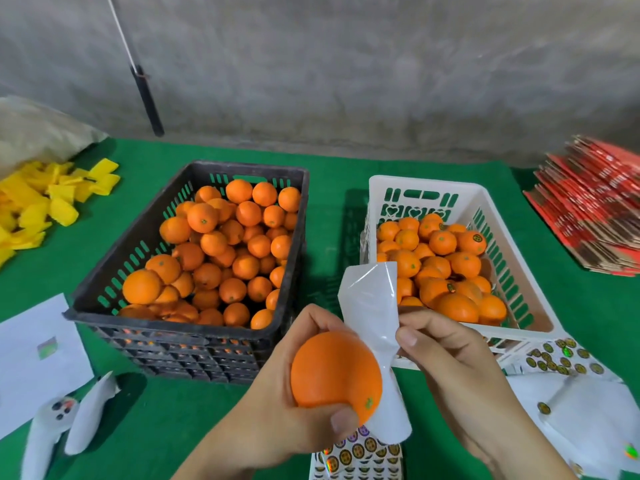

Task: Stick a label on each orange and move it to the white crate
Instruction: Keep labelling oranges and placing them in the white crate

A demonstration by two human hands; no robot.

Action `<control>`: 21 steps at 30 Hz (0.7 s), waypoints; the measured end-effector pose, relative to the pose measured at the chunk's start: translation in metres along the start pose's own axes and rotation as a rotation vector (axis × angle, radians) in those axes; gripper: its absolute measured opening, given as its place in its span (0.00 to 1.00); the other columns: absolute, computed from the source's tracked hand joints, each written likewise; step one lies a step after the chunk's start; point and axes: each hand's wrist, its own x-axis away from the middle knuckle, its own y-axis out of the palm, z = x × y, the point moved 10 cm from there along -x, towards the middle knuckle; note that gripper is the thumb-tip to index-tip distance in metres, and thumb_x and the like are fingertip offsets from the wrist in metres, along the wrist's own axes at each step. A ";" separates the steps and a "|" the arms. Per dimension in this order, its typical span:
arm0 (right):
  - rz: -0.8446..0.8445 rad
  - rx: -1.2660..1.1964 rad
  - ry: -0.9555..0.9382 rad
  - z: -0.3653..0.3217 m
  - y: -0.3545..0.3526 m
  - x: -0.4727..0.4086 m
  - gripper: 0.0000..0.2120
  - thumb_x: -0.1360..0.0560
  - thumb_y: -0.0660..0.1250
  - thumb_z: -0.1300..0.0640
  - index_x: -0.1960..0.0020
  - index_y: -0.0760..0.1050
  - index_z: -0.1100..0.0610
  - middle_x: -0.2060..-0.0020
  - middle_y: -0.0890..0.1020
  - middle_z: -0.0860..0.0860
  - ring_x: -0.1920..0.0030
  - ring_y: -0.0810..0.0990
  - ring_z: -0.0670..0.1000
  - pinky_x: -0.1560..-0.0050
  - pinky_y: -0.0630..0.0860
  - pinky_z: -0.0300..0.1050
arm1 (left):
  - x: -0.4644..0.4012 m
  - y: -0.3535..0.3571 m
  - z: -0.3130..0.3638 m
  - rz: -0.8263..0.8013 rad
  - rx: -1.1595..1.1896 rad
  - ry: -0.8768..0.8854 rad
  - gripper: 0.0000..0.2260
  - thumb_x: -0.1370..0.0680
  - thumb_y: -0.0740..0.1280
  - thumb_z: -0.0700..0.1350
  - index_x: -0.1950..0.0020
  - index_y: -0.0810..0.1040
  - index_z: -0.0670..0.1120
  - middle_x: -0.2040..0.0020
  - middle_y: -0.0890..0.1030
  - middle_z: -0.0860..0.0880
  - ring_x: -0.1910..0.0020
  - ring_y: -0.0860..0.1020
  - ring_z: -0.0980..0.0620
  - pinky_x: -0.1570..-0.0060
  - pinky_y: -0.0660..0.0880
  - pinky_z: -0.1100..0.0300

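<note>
My left hand [277,393] grips an orange [334,372] low in the middle, over the green table. My right hand [446,362] pinches a curled white label backing sheet [372,306] that touches the orange's right side. A black crate [194,323] full of oranges stands ahead on the left. The white crate [530,296] on the right holds several oranges, some with round stickers. A sheet of round gold labels [360,455] lies under my hands.
More label sheets [561,358] lie at the right near the white crate. Yellow foam wraps [41,202] are piled at the far left, red flat cartons [595,209] at the far right. White paper [38,351] and peeled backing strips [86,414] lie at the lower left.
</note>
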 end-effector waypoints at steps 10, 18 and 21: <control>-0.033 -0.096 0.128 0.019 0.008 0.006 0.33 0.38 0.81 0.31 0.53 0.83 0.59 0.54 0.84 0.65 0.53 0.80 0.62 0.41 0.75 0.61 | -0.006 0.010 -0.018 -0.079 0.237 -0.002 0.34 0.29 0.82 0.56 0.34 0.68 0.41 0.42 0.75 0.41 0.48 0.78 0.41 0.53 0.73 0.44; -0.124 -0.493 0.223 0.026 0.023 0.011 0.22 0.37 0.87 0.45 0.55 0.84 0.59 0.62 0.81 0.58 0.62 0.80 0.49 0.54 0.81 0.41 | -0.014 0.025 -0.005 -0.170 0.629 0.122 0.27 0.25 0.79 0.49 0.35 0.69 0.42 0.44 0.77 0.40 0.47 0.80 0.43 0.46 0.77 0.53; -0.063 -0.465 0.204 0.022 0.019 0.011 0.24 0.38 0.87 0.44 0.53 0.85 0.60 0.62 0.82 0.58 0.63 0.80 0.49 0.57 0.81 0.41 | -0.015 0.026 -0.001 -0.149 0.694 0.130 0.26 0.27 0.80 0.49 0.36 0.71 0.42 0.44 0.78 0.41 0.48 0.80 0.43 0.46 0.78 0.52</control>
